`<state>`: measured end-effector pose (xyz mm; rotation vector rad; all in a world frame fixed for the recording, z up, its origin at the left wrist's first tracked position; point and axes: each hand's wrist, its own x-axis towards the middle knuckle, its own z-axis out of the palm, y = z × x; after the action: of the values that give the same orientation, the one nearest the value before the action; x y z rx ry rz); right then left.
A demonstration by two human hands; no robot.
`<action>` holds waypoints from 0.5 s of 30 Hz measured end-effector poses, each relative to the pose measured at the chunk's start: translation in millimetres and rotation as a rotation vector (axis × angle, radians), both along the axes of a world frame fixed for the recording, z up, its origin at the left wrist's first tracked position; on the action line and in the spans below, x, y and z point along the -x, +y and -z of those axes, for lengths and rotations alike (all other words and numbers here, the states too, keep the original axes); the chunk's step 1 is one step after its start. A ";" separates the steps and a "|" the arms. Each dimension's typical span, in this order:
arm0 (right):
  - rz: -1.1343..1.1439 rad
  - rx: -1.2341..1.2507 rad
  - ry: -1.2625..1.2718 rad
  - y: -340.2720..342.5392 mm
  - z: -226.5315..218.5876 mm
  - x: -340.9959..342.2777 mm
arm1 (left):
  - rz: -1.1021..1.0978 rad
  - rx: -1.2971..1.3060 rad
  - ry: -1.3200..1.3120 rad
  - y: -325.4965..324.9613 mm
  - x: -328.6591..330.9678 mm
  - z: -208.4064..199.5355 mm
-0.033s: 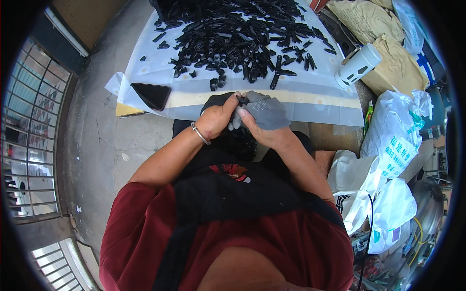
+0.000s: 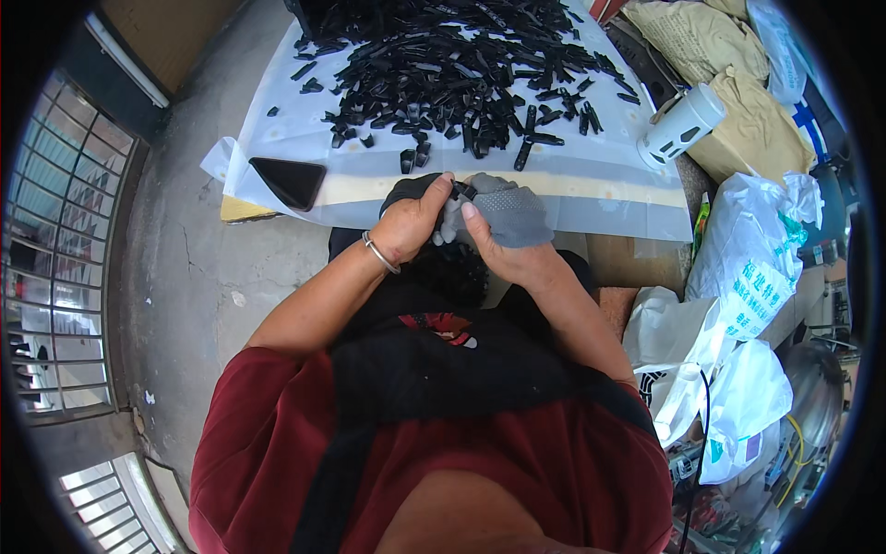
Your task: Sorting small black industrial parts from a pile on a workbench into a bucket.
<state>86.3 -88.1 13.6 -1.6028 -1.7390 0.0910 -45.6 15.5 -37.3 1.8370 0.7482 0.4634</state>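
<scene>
Both my hands are together just off the near edge of the white-covered table. A small black plastic part (image 2: 463, 191) is pinched between them, its lower portion hidden by fingers. My left hand (image 2: 413, 222), with dark cloth over its fingers and its thumb bare, is closed on the part's left end. My right hand (image 2: 506, 214), in a grey dotted glove with the thumb exposed, closes on it from the right. Beyond the hands lies a large heap of similar black plastic parts (image 2: 434, 78). Several loose ones (image 2: 414, 157) lie at its near side.
A dark phone (image 2: 287, 182) rests on the table's left corner. To the right stands a white cup-like container (image 2: 681, 126) with dark cut-outs. White plastic bags (image 2: 743, 254) and brown sacks (image 2: 738, 125) crowd the right side. Dark fuzzy material (image 2: 448, 274) is below my hands.
My right thumb has shifted slightly, and more of the small black part shows between the hands. The rest looks the same.
</scene>
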 end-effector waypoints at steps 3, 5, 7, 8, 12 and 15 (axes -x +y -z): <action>0.111 -0.134 -0.198 -7.3 4.7 -7.2 | -0.079 0.148 -0.078 3.2 -1.0 -9.8; 0.079 -0.068 -0.214 -11.1 4.4 -8.7 | -0.110 -0.048 -0.067 3.2 0.9 -13.6; 0.093 -0.046 -0.210 -12.9 5.7 -5.3 | -0.123 -0.081 -0.101 -6.6 1.1 -30.6; 0.107 -0.025 -0.207 -13.2 6.3 -4.4 | -0.136 -0.115 -0.136 -10.1 0.5 -37.5; 0.114 -0.184 -0.346 -8.1 14.6 -5.8 | -0.099 -0.170 -0.094 -9.8 -0.2 -33.7; 0.070 -0.200 -0.523 -9.6 17.1 -4.2 | -0.048 -0.378 -0.110 -15.9 -4.9 -28.5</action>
<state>90.5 -97.8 -3.5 -1.6270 -1.9939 -0.5659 -40.8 -0.4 -8.8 2.1247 0.6621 0.7728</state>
